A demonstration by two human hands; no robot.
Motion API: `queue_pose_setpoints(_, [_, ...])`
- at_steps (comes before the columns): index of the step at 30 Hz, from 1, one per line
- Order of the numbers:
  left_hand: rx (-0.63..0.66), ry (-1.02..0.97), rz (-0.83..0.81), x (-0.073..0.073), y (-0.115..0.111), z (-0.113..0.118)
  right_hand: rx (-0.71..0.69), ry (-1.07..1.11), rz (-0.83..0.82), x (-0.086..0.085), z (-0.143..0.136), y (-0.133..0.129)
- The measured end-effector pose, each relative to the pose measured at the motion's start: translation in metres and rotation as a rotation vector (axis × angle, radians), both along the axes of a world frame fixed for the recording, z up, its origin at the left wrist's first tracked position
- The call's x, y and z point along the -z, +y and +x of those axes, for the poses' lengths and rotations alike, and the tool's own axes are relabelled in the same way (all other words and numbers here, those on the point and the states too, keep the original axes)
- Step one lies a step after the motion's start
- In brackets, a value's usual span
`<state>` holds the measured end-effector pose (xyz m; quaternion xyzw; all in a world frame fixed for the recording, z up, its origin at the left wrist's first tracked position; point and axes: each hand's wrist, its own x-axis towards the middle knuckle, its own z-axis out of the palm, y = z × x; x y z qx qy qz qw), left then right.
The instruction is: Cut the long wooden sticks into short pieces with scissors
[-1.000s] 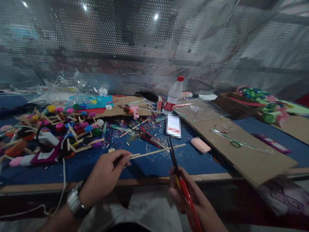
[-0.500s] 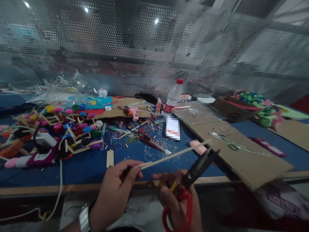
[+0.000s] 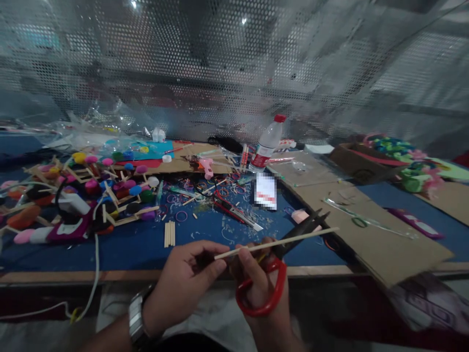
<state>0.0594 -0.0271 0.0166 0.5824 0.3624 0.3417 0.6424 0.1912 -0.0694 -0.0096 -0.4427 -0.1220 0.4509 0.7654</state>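
Note:
My left hand (image 3: 186, 281), with a watch on its wrist, pinches the near end of a thin wooden stick (image 3: 300, 237). The stick slants up to the right, across the scissor blades. My right hand (image 3: 262, 283) holds red-handled scissors (image 3: 269, 296) and also has its thumb on the stick near the left fingertips. The dark blades point up and right, over a pale pink block (image 3: 300, 216). Several short cut sticks (image 3: 169, 233) lie side by side on the blue table, beyond my left hand.
A box cutter (image 3: 238, 215), a pink glue gun (image 3: 206, 167) and a bottle (image 3: 267, 144) stand or lie mid-table among scraps. Colourful stick pieces (image 3: 110, 190) crowd the left. Cardboard (image 3: 384, 239) lies at the right, near a brown box (image 3: 361, 161).
My right thumb has come onto the stick, near the left fingertips. The stick has tilted flatter and now crosses in front of the blades. The view has shifted slightly.

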Motion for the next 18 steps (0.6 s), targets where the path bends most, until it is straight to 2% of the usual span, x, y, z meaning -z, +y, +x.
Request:
queue_pose_setpoints(3, [-0.079,-0.096,-0.13,0.0041,-0.001,0.002,0.016,0.075,0.036,-0.0063,-0.0062,0.0021])
queue_pose_setpoints(8, [-0.184,-0.19,-0.268,0.0077,-0.0015,0.0023,-0.005,0.035,0.134,-0.0082,-0.0108,0.0012])
queue_pose_setpoints(13, [-0.171,-0.246,-0.303,0.0093,-0.0032,0.0004,-0.064,0.006,0.183,-0.0054,-0.0108,-0.0005])
queue_pose_setpoints(18, [-0.127,-0.291,-0.37,0.0099,-0.0026,-0.0001,-0.061,-0.009,0.174,-0.0031,-0.0097,-0.001])
